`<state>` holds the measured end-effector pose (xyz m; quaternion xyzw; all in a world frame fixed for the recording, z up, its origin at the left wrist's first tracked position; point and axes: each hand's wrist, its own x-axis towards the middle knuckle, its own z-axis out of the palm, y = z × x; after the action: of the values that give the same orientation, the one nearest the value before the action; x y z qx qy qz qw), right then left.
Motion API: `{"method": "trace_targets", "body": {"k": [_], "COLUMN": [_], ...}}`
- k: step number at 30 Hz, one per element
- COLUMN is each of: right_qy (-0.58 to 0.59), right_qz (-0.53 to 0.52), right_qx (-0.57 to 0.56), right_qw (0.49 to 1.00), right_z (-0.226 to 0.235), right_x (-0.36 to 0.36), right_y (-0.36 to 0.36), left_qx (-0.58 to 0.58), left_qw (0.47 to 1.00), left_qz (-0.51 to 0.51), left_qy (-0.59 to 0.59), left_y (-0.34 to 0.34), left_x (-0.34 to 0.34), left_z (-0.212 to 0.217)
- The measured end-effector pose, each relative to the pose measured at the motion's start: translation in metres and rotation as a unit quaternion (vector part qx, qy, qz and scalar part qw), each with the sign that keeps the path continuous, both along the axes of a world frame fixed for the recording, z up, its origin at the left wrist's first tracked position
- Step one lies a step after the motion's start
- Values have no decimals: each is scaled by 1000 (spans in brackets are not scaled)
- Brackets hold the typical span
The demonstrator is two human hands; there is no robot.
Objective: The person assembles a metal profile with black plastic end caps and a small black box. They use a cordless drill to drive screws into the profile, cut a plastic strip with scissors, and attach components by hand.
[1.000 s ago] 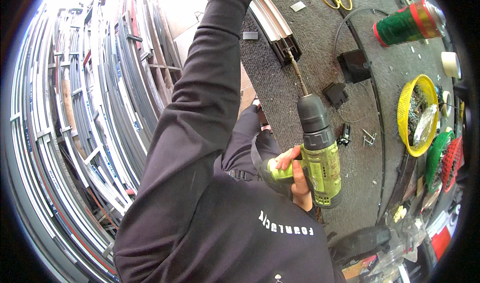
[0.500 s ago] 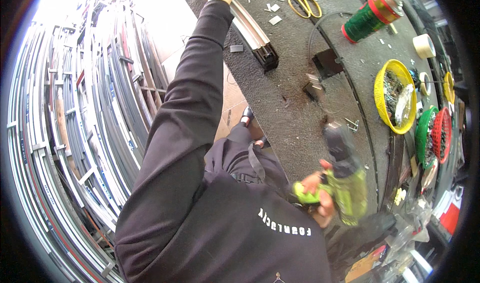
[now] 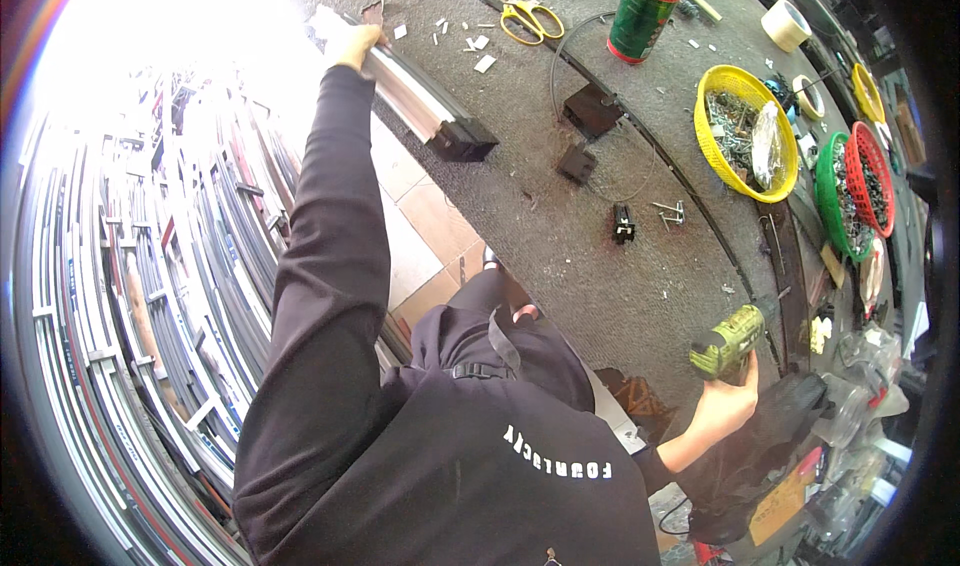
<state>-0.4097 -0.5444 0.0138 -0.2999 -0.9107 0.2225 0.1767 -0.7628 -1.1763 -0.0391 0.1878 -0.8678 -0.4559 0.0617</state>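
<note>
The left hand [image 3: 352, 46] reaches far out, arm straight, and is closed over the upper part of a long pale metal profile bar with a dark end cap [image 3: 415, 101], which lies along the near edge of the grey carpet-covered workbench [image 3: 560, 226]; the capped end points toward the middle of the bench edge. The right hand [image 3: 725, 406] is down at the lower right, wrapped around the grip of a yellow-green cordless drill [image 3: 728, 341], which stands at the bench's near-right edge, close beside a dark strip running along the top. The two hands are well apart. Between them the bench surface is mostly bare, with only small dark blocks [image 3: 590, 111], a thin black cable loop [image 3: 640, 156] and a few loose screws [image 3: 668, 211] scattered on it. Farther back lie yellow-handled scissors [image 3: 525, 16] and a green and red can [image 3: 648, 11]; to the right stand a round yellow basket of screws [image 3: 745, 131], a green basket [image 3: 835, 201] and a red basket [image 3: 872, 171], crowded near the bench's far side. Left of the bench edge, tan floor tiles [image 3: 420, 216] show, and beyond them stacked metal profiles [image 3: 140, 296] fill the floor.
</note>
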Motion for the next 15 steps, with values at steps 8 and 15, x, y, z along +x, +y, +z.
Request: {"method": "trace_targets", "body": {"k": [8, 15], "right_qy": [-100, 76], "right_qz": [46, 188], "right_qx": [-32, -197], "right_qw": [993, 959], "right_z": [21, 55], "right_x": [0, -82], "right_y": [12, -132], "left_qx": [274, 537], "left_qw": [952, 828], "left_qz": [123, 103], "left_qy": [56, 126], "left_y": [9, 4], "left_x": [44, 61], "left_z": [-12, -18]}}
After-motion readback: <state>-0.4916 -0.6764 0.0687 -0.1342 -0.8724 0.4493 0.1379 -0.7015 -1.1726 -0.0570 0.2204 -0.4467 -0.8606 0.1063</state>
